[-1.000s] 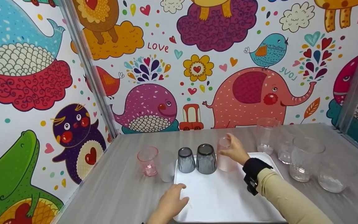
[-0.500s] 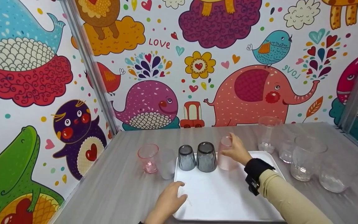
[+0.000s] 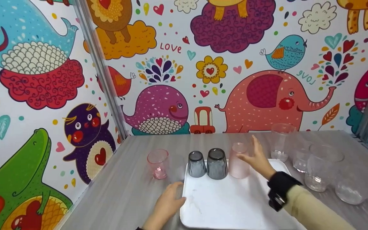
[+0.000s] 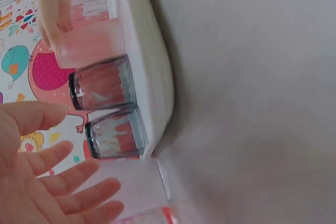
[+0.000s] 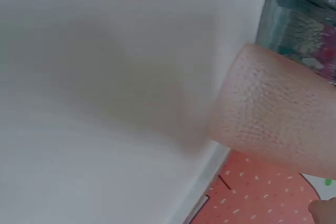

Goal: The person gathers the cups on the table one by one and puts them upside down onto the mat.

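On the white tray (image 3: 222,204), a frosted pink glass (image 3: 239,167) stands upside down at the back. Its bumpy side fills much of the right wrist view. Just right of it is my right hand (image 3: 260,161), thumb and fingers spread apart, the thumb overlapping the glass in the head view. Two dark grey glasses, a smaller one (image 3: 196,166) and a larger one (image 3: 217,166), stand upside down beside it. My left hand (image 3: 167,203) is at the tray's left edge with nothing in it; its fingers are extended and apart in the left wrist view.
Left of the tray stand a pink tumbler (image 3: 158,163) and a pale see-through glass (image 4: 123,182). Several clear glasses, among them a tall one (image 3: 279,150) and a wide one (image 3: 351,190), stand on the grey table (image 3: 117,191) to the right. Printed walls (image 3: 171,105) close off the back and left.
My right hand has let go of the frosted pink glass and moved to the right, fingers spreading. My left hand has shifted slightly left and up along the tray's edge.
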